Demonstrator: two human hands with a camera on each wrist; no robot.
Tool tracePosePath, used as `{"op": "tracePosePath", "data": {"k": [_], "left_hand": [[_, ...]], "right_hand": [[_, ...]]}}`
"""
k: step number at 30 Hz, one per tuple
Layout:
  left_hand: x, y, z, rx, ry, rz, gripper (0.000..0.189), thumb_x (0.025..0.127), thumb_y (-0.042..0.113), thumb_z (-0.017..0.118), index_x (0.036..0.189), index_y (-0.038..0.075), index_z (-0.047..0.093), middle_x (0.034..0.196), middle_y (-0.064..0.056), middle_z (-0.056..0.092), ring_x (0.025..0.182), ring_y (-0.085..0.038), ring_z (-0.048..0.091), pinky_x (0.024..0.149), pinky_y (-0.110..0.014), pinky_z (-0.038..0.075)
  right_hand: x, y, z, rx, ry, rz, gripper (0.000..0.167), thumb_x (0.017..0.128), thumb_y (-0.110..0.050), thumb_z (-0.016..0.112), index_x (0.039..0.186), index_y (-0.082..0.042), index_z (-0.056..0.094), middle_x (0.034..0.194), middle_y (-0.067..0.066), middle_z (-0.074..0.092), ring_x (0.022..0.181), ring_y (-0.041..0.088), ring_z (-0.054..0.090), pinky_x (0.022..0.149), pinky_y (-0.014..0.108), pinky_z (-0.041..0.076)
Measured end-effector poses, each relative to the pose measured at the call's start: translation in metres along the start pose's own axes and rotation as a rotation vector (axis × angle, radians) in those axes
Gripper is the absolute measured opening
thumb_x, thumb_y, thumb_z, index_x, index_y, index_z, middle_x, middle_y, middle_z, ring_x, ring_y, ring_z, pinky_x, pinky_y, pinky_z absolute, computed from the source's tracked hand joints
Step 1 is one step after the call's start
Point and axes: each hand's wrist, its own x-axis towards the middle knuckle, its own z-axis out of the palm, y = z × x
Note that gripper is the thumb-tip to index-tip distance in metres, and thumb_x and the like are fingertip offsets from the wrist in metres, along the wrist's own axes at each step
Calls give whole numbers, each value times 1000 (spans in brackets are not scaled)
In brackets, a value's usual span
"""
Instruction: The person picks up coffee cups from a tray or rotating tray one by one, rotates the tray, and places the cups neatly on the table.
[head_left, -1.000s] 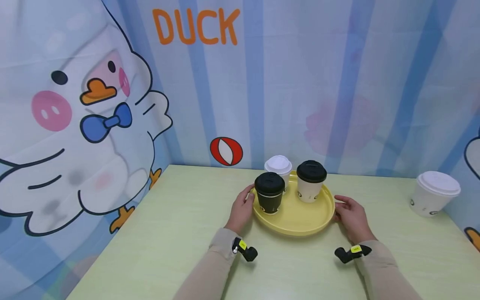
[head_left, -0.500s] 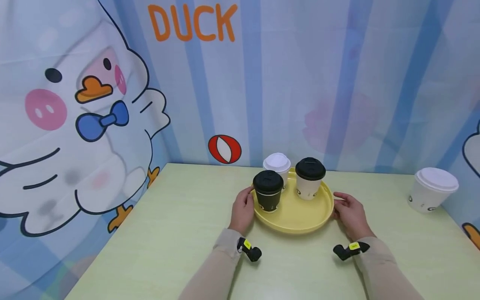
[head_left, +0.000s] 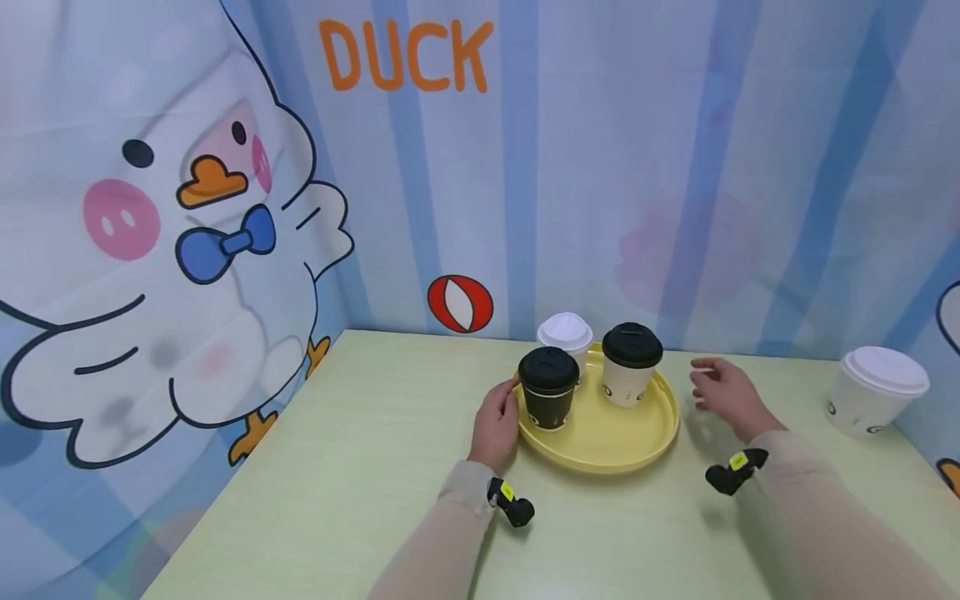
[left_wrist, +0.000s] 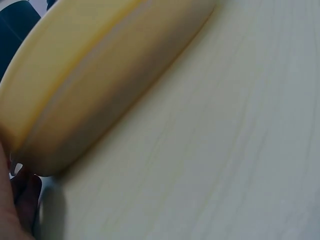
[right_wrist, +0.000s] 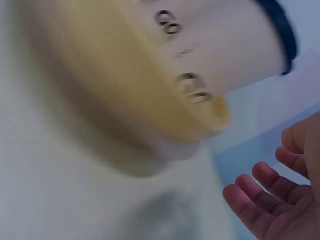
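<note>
A round yellow tray (head_left: 607,437) carries three lidded paper coffee cups. The black cup (head_left: 550,400) with a black lid stands at its left, a white-lidded cup (head_left: 566,332) behind that, and a white cup (head_left: 627,379) with a black lid at the back right. My left hand (head_left: 496,425) grips the tray's left rim; in the left wrist view its fingers (left_wrist: 26,197) reach under the edge, partly hidden. To the right of the tray, apart from it, my right hand (head_left: 731,398) is raised with loosely bent fingers and nothing in them, as the right wrist view confirms.
A larger white lidded tub (head_left: 877,390) stands at the right end of the pale table (head_left: 360,467). Behind the table hangs a blue striped cloth (head_left: 570,167) printed with a duck, and it also closes off both sides.
My right hand has let go of the tray's right rim and moved off to the right and upward. The left hand stays at the left rim, and the cups keep their places.
</note>
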Motion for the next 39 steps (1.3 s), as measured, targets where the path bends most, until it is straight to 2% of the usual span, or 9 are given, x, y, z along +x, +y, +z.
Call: {"op": "tracePosePath", "data": {"k": [2, 5, 8, 11, 14, 16, 23, 29, 39], "left_hand": [[0, 1, 0, 3, -4, -15, 38, 108, 20, 44, 141, 15, 60, 144, -7, 56, 138, -26, 49, 115, -43, 39], [0, 2, 0, 0, -9, -31, 38, 107, 21, 44, 142, 15, 59, 145, -6, 56, 138, -25, 48, 115, -43, 38], [0, 2, 1, -1, -10, -33, 38, 107, 21, 44, 142, 15, 59, 145, -6, 55, 139, -25, 48, 115, -42, 38], [0, 0, 2, -6, -11, -28, 38, 107, 21, 44, 141, 15, 60, 145, -6, 56, 139, -24, 47, 115, -42, 38], [-1, -3, 4, -8, -4, -16, 38, 107, 21, 43, 141, 15, 60, 145, -6, 56, 138, -25, 48, 115, -43, 39], [-1, -4, 4, -10, 0, -12, 38, 107, 21, 43, 141, 15, 60, 144, -6, 57, 138, -26, 49, 114, -44, 39], [1, -4, 3, -6, 7, -11, 38, 107, 22, 44, 141, 16, 61, 144, -6, 57, 138, -25, 49, 115, -43, 39], [3, -5, 2, -4, 5, -12, 38, 107, 23, 44, 141, 16, 61, 144, -6, 57, 138, -24, 49, 115, -41, 39], [3, -8, 2, 9, 23, 21, 38, 106, 22, 46, 139, 15, 62, 142, -6, 58, 136, -25, 51, 113, -42, 41]], "right_hand": [[7, -25, -18, -125, -14, -76, 61, 109, -34, 36, 154, 6, 29, 146, 36, 39, 124, 46, 50, 97, 54, 52], [17, -65, -37, -217, -45, -195, 64, 107, -38, 41, 157, 0, 27, 151, 34, 34, 135, 51, 38, 104, 64, 40], [26, -97, -42, -256, -121, -289, 73, 103, -38, 56, 160, -7, 23, 157, 29, 28, 142, 50, 28, 108, 68, 33], [33, -113, -37, -306, -232, -316, 87, 96, -34, 68, 163, -14, 15, 163, 25, 18, 147, 50, 18, 110, 72, 26], [37, -116, -27, -363, -320, -311, 99, 91, -30, 75, 163, -13, 9, 165, 26, 10, 148, 52, 12, 110, 75, 21], [40, -112, -19, -389, -351, -314, 106, 87, -30, 78, 163, -12, 7, 165, 28, 8, 147, 54, 11, 111, 76, 19], [45, -96, 0, -322, -394, -327, 118, 82, -23, 84, 163, -14, -2, 161, 33, 11, 145, 55, 17, 109, 75, 25], [47, -89, 7, -300, -371, -306, 114, 83, -19, 82, 163, -17, 1, 158, 35, 19, 139, 54, 31, 108, 71, 33], [47, -88, 11, -320, -344, -262, 112, 84, -26, 82, 163, -17, 4, 158, 34, 19, 136, 54, 36, 109, 70, 32]]}}
